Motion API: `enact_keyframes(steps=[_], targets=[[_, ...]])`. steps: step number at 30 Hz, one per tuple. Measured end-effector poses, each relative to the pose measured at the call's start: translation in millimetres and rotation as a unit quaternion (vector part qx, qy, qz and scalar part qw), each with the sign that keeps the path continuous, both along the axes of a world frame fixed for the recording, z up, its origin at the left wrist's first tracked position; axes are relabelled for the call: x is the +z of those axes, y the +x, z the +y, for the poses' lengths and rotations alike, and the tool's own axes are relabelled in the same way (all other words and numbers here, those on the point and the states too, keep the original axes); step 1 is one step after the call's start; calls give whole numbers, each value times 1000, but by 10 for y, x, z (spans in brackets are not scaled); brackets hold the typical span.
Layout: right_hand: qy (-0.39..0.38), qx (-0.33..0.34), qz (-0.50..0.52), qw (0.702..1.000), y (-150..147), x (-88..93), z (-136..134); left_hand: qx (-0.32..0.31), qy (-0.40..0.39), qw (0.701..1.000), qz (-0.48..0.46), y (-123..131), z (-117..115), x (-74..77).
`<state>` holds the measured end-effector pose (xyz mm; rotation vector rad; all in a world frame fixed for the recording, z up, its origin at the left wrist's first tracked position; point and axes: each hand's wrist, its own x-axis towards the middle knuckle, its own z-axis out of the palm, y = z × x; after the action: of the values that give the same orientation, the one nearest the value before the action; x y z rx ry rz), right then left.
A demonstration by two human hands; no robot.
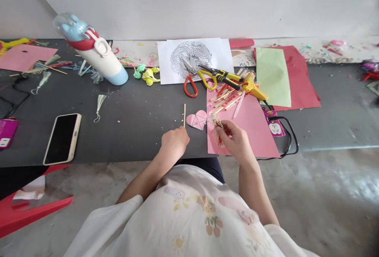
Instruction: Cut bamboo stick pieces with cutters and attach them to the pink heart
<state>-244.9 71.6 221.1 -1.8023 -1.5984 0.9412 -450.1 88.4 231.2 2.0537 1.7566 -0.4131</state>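
A thin pale wooden stick (184, 114) stands out from my left hand (175, 142), whose fingers are closed around its lower end. Just right of that hand, a pink paper heart (197, 120) with dark crossing lines lies on the grey table. My right hand (237, 138) is closed in a pinch at a small tangle of gold and red strands (218, 124), over a pink sheet (251, 130). What exactly the fingertips grip is partly hidden. Beyond it lies a pile of red-and-clear wrapped sticks (226, 96).
Scissors (191, 71), yellow-black pliers (222, 76) and a yellow glue gun (251, 87) lie behind, near a dragon drawing (168, 67). A tilted bottle (100, 57) and a phone (62, 138) are at left. A corded purple power strip (275, 124) lies right.
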Motion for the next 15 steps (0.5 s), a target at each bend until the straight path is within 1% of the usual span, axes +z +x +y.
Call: enact_keyframes(steps=[4, 8, 12, 15], targets=[[-12, -26, -107, 994, -105, -3, 35, -12, 19, 1000, -17, -71, 32, -60], [-13, -8, -189, 982, -156, -86, 28, -20, 46, 998, -30, -215, -22, -92], [14, -20, -201, 979, -155, -132, -17, -14, 73, 997, -30, -281, -66, -134], [39, -40, -177, 983, -172, -91, -42, -17, 93, 995, -26, -265, -65, -171]])
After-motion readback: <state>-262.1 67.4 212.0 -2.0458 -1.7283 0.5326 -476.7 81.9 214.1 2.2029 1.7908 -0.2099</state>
